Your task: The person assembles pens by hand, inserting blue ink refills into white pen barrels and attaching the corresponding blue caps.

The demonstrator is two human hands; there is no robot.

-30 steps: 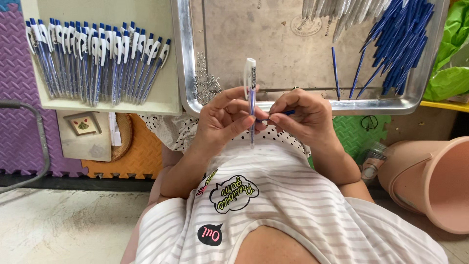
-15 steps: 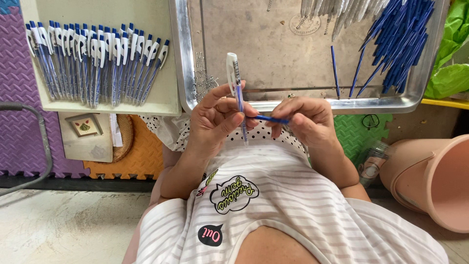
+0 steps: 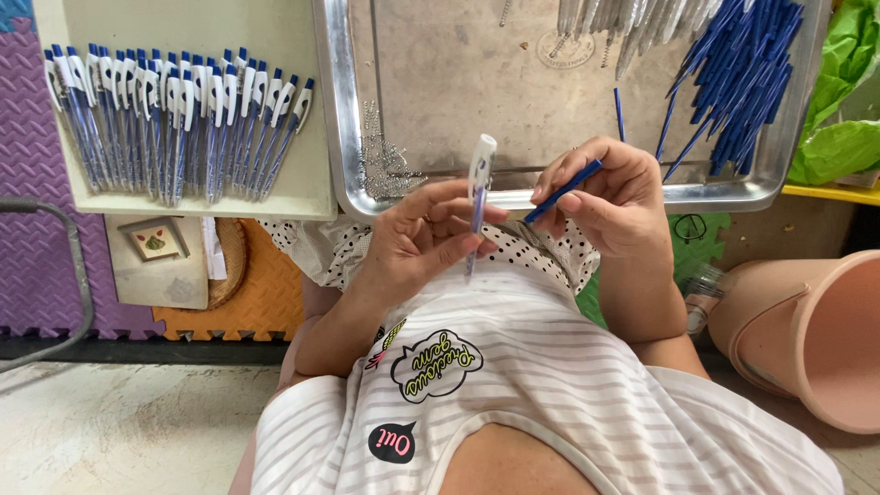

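Clear plastic pen barrel with white clip: I see it pinched upright in my left hand, just below the steel tray's near rim. Right hand grips a thin blue refill. Barrel looks light, stiff, slick; best held mid-shaft.

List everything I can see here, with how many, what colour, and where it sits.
Pen barrel: one, white and clear, upright in the left hand.
Blue refill: one, in the right hand.
Finished pens: a row, blue and white, on the cream tray at left.
Metal tray: one, silver, centre.
Loose blue refills: a heap, in the metal tray's right corner.
Springs: small pile, silver, metal tray's left edge.
Bucket: one, pink, lower right.
Foam mats: purple and orange, on the floor at left.
Left hand; right hand.
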